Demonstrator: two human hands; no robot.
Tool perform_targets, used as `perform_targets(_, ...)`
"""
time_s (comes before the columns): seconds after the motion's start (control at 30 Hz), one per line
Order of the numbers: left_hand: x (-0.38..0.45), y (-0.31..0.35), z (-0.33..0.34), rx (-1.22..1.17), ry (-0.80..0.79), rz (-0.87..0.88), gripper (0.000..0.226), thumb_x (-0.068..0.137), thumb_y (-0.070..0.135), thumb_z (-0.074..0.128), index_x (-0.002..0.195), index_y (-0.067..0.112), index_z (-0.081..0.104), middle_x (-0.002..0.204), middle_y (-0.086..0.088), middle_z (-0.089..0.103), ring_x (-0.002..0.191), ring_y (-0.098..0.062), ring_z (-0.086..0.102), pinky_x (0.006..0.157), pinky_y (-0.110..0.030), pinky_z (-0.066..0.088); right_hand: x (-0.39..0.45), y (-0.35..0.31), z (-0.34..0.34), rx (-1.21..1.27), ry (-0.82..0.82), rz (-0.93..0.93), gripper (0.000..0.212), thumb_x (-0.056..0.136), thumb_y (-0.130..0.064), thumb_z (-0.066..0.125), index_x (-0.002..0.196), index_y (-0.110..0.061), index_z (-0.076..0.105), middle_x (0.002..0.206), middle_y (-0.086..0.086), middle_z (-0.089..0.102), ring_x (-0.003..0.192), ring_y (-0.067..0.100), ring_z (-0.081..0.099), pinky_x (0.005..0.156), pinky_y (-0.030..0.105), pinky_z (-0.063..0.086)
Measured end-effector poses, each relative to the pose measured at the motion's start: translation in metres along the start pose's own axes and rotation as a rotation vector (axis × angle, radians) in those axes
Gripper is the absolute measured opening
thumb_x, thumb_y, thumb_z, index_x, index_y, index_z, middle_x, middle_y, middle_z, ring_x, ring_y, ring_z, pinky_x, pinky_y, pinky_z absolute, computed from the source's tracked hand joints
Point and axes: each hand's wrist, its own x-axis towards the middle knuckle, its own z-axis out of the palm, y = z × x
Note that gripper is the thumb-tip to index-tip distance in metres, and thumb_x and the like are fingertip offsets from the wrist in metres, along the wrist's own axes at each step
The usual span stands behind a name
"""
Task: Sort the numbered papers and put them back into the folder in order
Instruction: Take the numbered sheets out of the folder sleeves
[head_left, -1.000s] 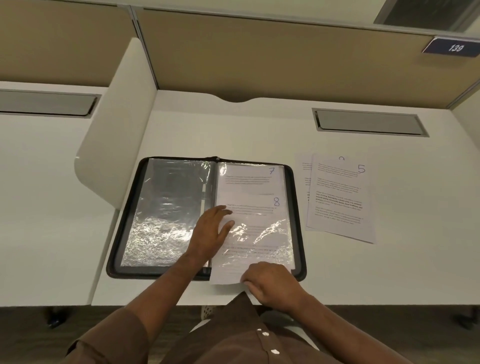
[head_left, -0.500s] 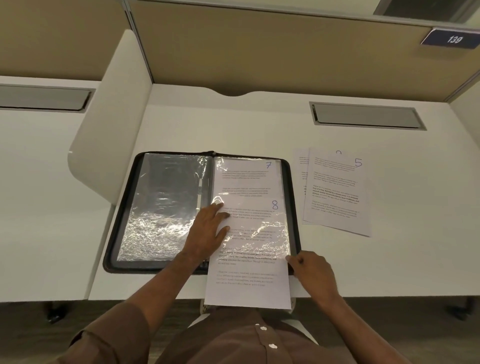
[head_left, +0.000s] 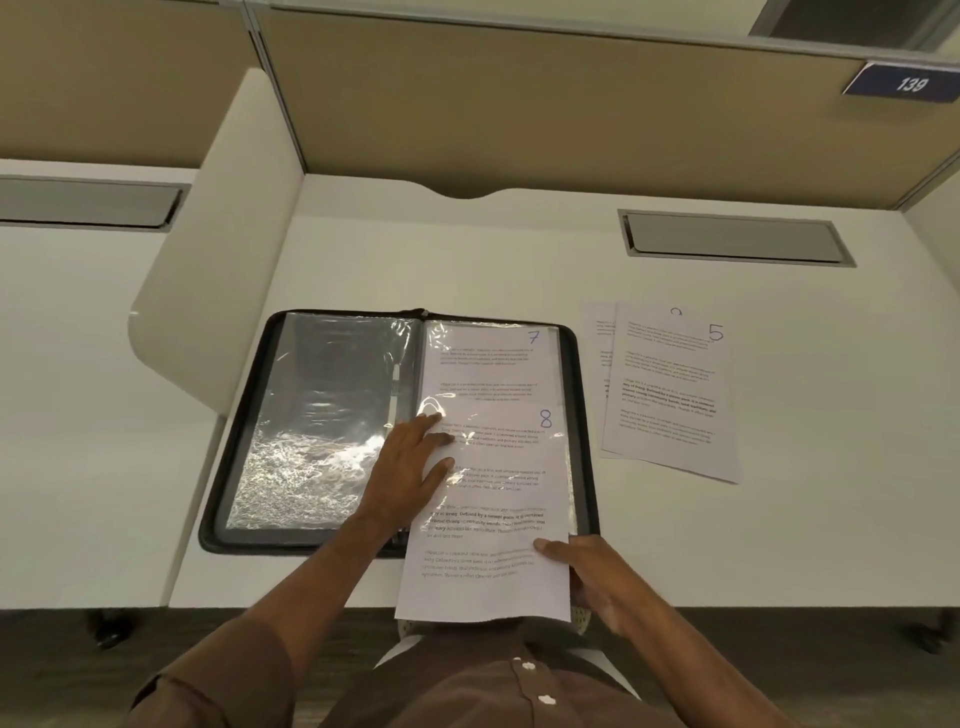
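Observation:
A black zip folder lies open on the white desk, with clear plastic sleeves on both sides. The right sleeve shows the paper numbered 7. The paper numbered 8 sits partly inside that sleeve, its lower half sticking out over the desk's front edge. My left hand presses flat on the sleeve near the folder's spine. My right hand pinches the lower right edge of paper 8, thumb on top.
A loose stack of papers with the sheet numbered 5 on top lies to the right of the folder. A grey cable hatch is set in the desk behind it. A white divider panel stands at the left.
Paper 8 has slid toward me, out of the sleeve, by about half its length. My right hand moved from its bottom edge to its lower right edge. My left hand stayed put.

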Motion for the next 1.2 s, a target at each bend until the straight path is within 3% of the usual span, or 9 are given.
perform_targets(0.2,0.004,0.005,-0.006,-0.345,0.014,-0.177,0.040,0.100,0.050,0.049,0.133,0.030,0.061,0.142,0.022,0.052,0.137,-0.007,0.045,0.113,-0.047,0.039,-0.032,-0.053,0.003,0.074,-0.263,-0.103,0.045,0.088,-0.019,0.076,0.129,-0.006,0.063,0.123,0.015,0.071,0.115,0.032,0.068,0.106,0.051,0.050)
perform_targets(0.37,0.011,0.017,-0.011,-0.563,0.048,-0.361,0.048,0.098,0.052,0.048,0.135,0.025,0.060,0.133,0.031,0.056,0.129,-0.003,0.053,0.108,-0.045,0.048,-0.056,-0.088,0.014,-0.199,-0.380,-0.186,0.032,0.086,-0.023,0.075,0.114,-0.009,0.070,0.116,0.008,0.075,0.110,0.025,0.071,0.091,0.033,0.057)
perform_targets(0.5,0.015,0.020,-0.006,-0.524,0.085,-0.386,0.048,0.095,0.059,0.046,0.133,0.033,0.060,0.138,0.024,0.054,0.130,-0.005,0.051,0.107,-0.044,0.048,-0.065,-0.099,0.024,-0.267,-0.400,-0.160,0.011,0.093,-0.016,0.070,0.103,-0.013,0.072,0.111,0.004,0.077,0.108,0.023,0.072,0.091,0.031,0.057)
perform_targets(0.63,0.014,0.014,0.004,-0.491,0.121,-0.360,0.042,0.095,0.059,0.051,0.129,0.038,0.061,0.138,0.017,0.057,0.129,-0.009,0.052,0.107,-0.051,0.046,-0.069,-0.092,0.033,-0.259,-0.338,-0.072,0.023,0.092,-0.021,0.073,0.113,-0.014,0.069,0.108,0.002,0.077,0.101,0.020,0.074,0.088,0.032,0.060)
perform_targets(0.73,0.013,0.011,0.009,-0.381,0.134,-0.266,0.041,0.095,0.053,0.053,0.130,0.032,0.062,0.138,0.014,0.058,0.131,-0.009,0.050,0.110,-0.050,0.041,-0.071,-0.082,0.042,-0.460,-0.285,-0.061,0.034,0.093,-0.027,0.072,0.123,-0.016,0.064,0.108,-0.004,0.076,0.091,0.013,0.075,0.072,0.024,0.060)
perform_targets(0.87,0.013,0.008,0.012,-0.297,0.119,-0.229,0.041,0.097,0.052,0.052,0.127,0.028,0.065,0.139,0.014,0.057,0.132,-0.009,0.048,0.113,-0.047,0.037,-0.070,-0.077,0.051,-0.579,-0.286,-0.072,0.030,0.095,-0.026,0.069,0.124,-0.023,0.060,0.106,-0.015,0.072,0.079,0.010,0.075,0.060,0.018,0.055)
perform_targets(1.03,0.015,0.003,0.013,-0.275,0.101,-0.211,0.041,0.098,0.055,0.051,0.125,0.028,0.068,0.137,0.015,0.058,0.130,-0.011,0.050,0.110,-0.050,0.039,-0.074,-0.082,0.063,-0.339,-0.479,0.062,0.038,0.090,-0.022,0.073,0.125,-0.020,0.058,0.118,0.009,0.073,0.094,0.027,0.068,0.055,0.022,0.054)
perform_targets(1.13,0.015,0.002,0.014,-0.289,0.099,-0.218,0.042,0.099,0.055,0.050,0.126,0.027,0.068,0.137,0.013,0.059,0.130,-0.012,0.051,0.109,-0.053,0.039,-0.081,-0.091,0.067,-0.221,-0.573,0.038,0.039,0.084,-0.019,0.074,0.120,-0.016,0.059,0.117,0.012,0.072,0.103,0.027,0.067,0.064,0.027,0.054)
perform_targets(1.2,0.015,0.002,0.012,-0.280,0.092,-0.218,0.043,0.099,0.055,0.049,0.127,0.028,0.067,0.137,0.012,0.060,0.131,-0.011,0.050,0.109,-0.053,0.039,-0.085,-0.099,0.067,-0.164,-0.607,0.005,0.042,0.080,-0.017,0.074,0.119,-0.014,0.059,0.111,0.010,0.072,0.107,0.029,0.068,0.087,0.043,0.056)
